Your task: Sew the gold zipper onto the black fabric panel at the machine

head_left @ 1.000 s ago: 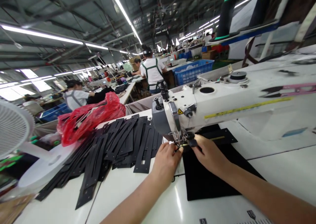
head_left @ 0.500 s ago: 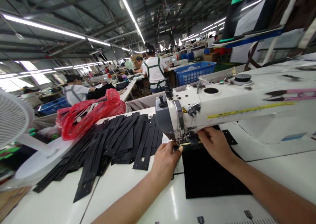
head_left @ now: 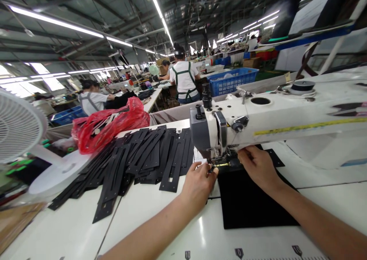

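Note:
A white sewing machine (head_left: 266, 122) stands in front of me. Under its presser foot runs a zipper (head_left: 223, 164) with gold teeth, along the far edge of a black fabric piece (head_left: 255, 202) lying flat on the table. My left hand (head_left: 199, 181) is closed at the zipper's left end, thumb and fingertips close to the foot. On the other side of the needle area, my right hand (head_left: 258, 166) pinches the far edge of the black fabric, its fingertips partly hidden under the machine arm. A black strip (head_left: 275, 158) sticks out beyond my right hand.
Many black slotted strips (head_left: 143, 155) lie heaped on the left, beside a red plastic bag (head_left: 111, 122). A white fan (head_left: 21, 126) stands at far left. Beyond the table are a blue crate (head_left: 232, 80) and co-workers, one in a white shirt (head_left: 183, 76). A ruler scale marks the near edge.
My view has shifted slightly, so the scene sits further right. Both hands keep their places at the zipper and fabric by the presser foot.

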### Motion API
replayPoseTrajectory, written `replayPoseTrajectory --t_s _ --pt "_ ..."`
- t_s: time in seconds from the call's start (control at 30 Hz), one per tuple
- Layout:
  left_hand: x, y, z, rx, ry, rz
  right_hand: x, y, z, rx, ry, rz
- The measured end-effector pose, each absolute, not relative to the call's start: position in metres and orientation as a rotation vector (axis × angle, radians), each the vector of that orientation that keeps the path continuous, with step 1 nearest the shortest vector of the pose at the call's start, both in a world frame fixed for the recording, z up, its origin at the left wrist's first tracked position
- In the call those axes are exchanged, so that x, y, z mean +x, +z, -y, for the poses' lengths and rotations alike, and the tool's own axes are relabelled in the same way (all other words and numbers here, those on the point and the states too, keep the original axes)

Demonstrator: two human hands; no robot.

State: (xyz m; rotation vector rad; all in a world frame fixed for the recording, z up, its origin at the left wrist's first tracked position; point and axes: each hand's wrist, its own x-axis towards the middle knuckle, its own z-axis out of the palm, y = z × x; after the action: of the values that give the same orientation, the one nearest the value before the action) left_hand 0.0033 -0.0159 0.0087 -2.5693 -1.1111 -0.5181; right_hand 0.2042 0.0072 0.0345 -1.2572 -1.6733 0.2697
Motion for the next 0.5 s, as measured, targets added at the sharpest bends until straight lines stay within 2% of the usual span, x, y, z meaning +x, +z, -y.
replayPoseTrajectory --t_s 0.27,0.5 --pt "0.006 0.005 0.017 -2.553 -0.543 1.108 0.205 0.032 -0.007 -1.235 0.197 1.743" --pt "0.001 0.005 0.019 -2.619 -0.661 1.136 0.189 0.016 0.014 -1.099 0.022 2.130"
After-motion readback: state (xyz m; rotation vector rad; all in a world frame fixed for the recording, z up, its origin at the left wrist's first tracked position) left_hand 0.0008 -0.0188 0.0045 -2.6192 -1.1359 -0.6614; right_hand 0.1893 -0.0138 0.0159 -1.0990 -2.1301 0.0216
